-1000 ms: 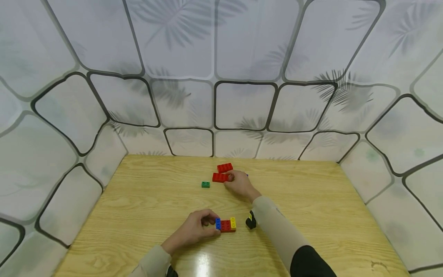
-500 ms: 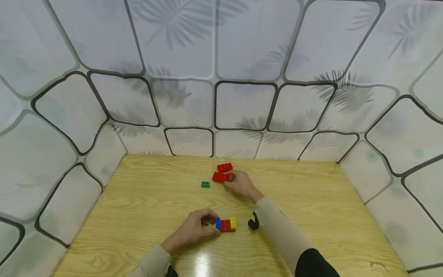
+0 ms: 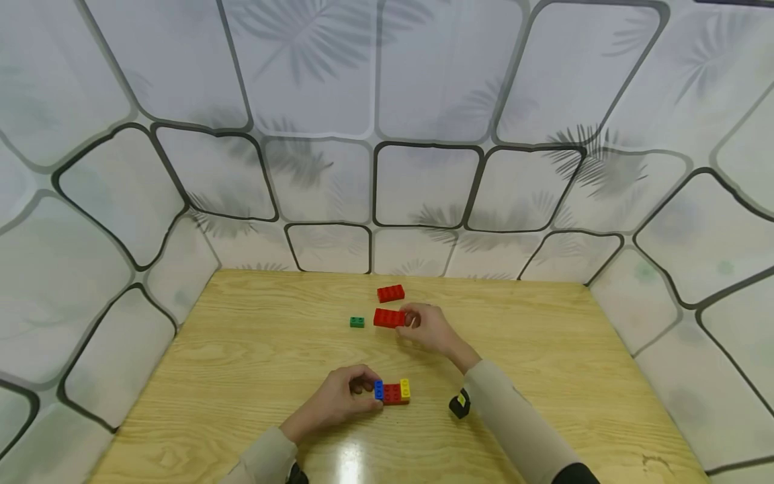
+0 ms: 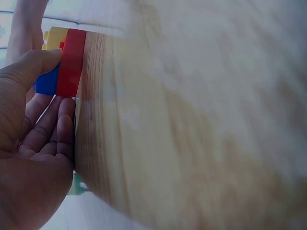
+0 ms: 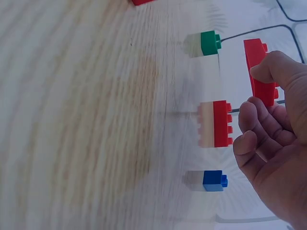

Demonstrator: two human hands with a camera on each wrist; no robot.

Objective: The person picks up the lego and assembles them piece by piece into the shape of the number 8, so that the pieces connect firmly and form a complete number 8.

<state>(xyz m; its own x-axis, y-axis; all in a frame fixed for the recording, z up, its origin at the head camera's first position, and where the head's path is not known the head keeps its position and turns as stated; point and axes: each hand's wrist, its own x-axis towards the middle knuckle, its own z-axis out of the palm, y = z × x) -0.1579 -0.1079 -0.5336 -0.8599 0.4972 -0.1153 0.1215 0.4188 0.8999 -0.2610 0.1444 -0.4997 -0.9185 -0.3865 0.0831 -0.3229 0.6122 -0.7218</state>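
My left hand (image 3: 337, 398) steadies a small brick assembly (image 3: 393, 394) on the table, pinching its blue end. The left wrist view shows its red base brick (image 4: 71, 64) under a blue brick (image 4: 47, 82) and a yellow brick (image 4: 56, 36). Farther back, my right hand (image 3: 432, 328) holds a red toy brick (image 3: 388, 318) by its right end, between thumb and fingers. In the right wrist view this red brick (image 5: 261, 72) is off the table. Another red brick (image 3: 391, 293) lies behind it.
A small green brick (image 3: 357, 323) sits left of the held brick. One loose blue brick (image 5: 212, 180) shows in the right wrist view, hidden behind my right hand in the head view. Patterned curtain walls (image 3: 423, 188) enclose the wooden table (image 3: 254, 349).
My right hand has lifted the nearer red brick and drawn it slightly toward me, away from the other red brick. My left hand and the assembly have stayed in place.
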